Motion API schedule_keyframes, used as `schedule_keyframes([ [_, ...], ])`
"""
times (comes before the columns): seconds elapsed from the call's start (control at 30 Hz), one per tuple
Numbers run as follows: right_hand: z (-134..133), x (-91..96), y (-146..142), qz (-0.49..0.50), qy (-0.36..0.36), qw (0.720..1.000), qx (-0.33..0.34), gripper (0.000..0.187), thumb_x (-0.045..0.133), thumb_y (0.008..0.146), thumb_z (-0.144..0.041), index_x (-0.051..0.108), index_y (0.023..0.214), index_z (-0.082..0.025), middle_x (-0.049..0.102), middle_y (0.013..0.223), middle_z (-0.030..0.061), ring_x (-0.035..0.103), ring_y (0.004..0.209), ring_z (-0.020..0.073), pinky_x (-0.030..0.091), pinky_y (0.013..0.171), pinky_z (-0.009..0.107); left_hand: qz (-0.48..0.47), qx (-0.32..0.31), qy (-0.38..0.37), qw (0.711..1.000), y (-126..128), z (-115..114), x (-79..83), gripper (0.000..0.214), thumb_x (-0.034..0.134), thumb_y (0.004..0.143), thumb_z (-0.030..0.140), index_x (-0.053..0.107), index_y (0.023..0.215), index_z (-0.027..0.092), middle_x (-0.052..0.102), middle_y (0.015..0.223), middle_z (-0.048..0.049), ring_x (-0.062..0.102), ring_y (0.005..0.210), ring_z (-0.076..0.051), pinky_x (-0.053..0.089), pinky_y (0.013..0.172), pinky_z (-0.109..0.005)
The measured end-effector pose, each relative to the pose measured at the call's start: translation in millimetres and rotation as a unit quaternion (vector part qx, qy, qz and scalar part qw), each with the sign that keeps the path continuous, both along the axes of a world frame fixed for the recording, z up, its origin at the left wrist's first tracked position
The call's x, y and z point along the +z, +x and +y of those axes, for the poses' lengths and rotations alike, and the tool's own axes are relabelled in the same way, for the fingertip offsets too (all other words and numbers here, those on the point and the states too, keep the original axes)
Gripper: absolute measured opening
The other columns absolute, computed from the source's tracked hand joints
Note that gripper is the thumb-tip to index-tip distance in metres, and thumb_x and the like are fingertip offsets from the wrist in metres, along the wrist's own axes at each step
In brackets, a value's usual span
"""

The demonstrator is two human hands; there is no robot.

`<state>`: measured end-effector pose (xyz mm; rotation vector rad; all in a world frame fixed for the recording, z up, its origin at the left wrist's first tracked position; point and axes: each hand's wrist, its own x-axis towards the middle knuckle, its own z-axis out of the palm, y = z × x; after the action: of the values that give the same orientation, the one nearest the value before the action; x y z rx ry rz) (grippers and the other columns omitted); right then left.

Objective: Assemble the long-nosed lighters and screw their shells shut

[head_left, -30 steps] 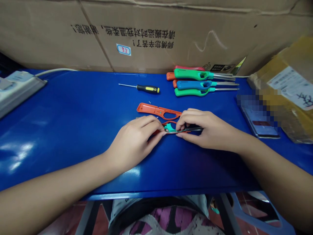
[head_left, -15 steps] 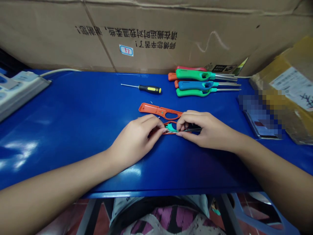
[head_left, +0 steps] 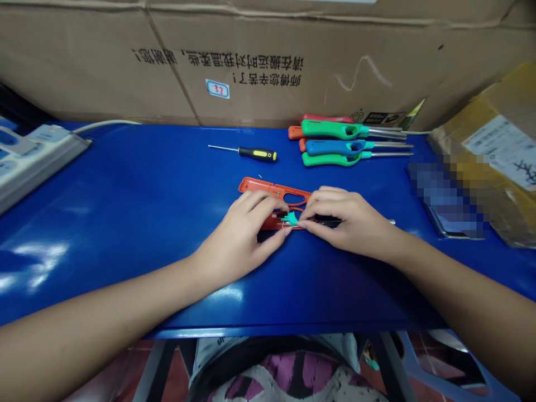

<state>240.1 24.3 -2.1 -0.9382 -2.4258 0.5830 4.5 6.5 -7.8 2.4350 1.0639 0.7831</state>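
Note:
An opened orange long-nosed lighter casing (head_left: pixel 268 224) lies on the blue table in front of me, with inner parts showing. A green trigger (head_left: pixel 292 219) sits in it between my hands. My left hand (head_left: pixel 247 223) is over the left end, its thumb and forefinger apart on either side of the casing. My right hand (head_left: pixel 341 220) pinches at the trigger's right edge with thumb and fingertips. A dark tube passes under that hand, its metal tip (head_left: pixel 392 221) showing beyond. The other orange casing half (head_left: pixel 262 186) lies just behind, partly covered by my fingers.
A screwdriver (head_left: pixel 257 154) and a stack of several coloured lighters (head_left: pixel 330 146) lie farther back. A tiny pin (head_left: pixel 260 176) lies near the casing half. A power strip (head_left: pixel 37 156) is at left, a phone (head_left: pixel 448 206) and a parcel (head_left: pixel 494 134) at right. A cardboard box (head_left: pixel 251 33) stands behind.
My left thumb and forefinger have spread apart from their pinch by the trigger, and more of the inner parts shows. My right fingertips have moved slightly left onto the trigger.

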Motion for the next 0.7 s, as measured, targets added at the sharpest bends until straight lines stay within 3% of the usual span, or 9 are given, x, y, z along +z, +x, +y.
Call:
schedule_keyframes([
  [0.2, -0.9, 3.3, -0.1, -0.007, -0.012, 1.000, -0.001, 0.012, 0.061, 0.093, -0.019, 0.071, 0.087, -0.020, 0.073, 0.086, 0.0048, 0.063, 0.081, 0.0188, 0.046, 0.079, 0.036, 0.007, -0.014, 0.002, 1.000, 0.4, 1.1, -1.6, 0.016, 0.060, 0.095, 0.016, 0.061, 0.112, 0.016, 0.068, 0.112, -0.0074, 0.061, 0.107, -0.022, 0.048, 0.094, -0.038],
  [0.43, -0.3, 4.2, 1.4, 0.001, -0.042, 0.999, -0.007, 0.009, 0.064, 0.091, -0.018, 0.071, 0.086, -0.021, 0.073, 0.086, 0.0044, 0.062, 0.083, 0.0188, 0.046, 0.078, 0.034, 0.016, -0.006, 0.002, 1.000, 0.0, 0.5, -2.1, 0.013, 0.058, 0.097, 0.020, 0.062, 0.109, 0.018, 0.069, 0.110, -0.0074, 0.062, 0.107, -0.024, 0.049, 0.091, -0.040],
  [0.7, -1.9, 6.7, 3.0, -0.071, -0.004, 0.997, -0.013, 0.009, 0.064, 0.092, -0.020, 0.071, 0.086, -0.021, 0.074, 0.091, 0.0038, 0.062, 0.088, 0.0202, 0.040, 0.084, 0.038, 0.008, -0.023, 0.023, 0.999, -3.4, -0.2, 0.0, 0.008, 0.062, 0.095, 0.019, 0.067, 0.101, 0.017, 0.072, 0.099, -0.0048, 0.065, 0.095, -0.021, 0.052, 0.086, -0.035],
])
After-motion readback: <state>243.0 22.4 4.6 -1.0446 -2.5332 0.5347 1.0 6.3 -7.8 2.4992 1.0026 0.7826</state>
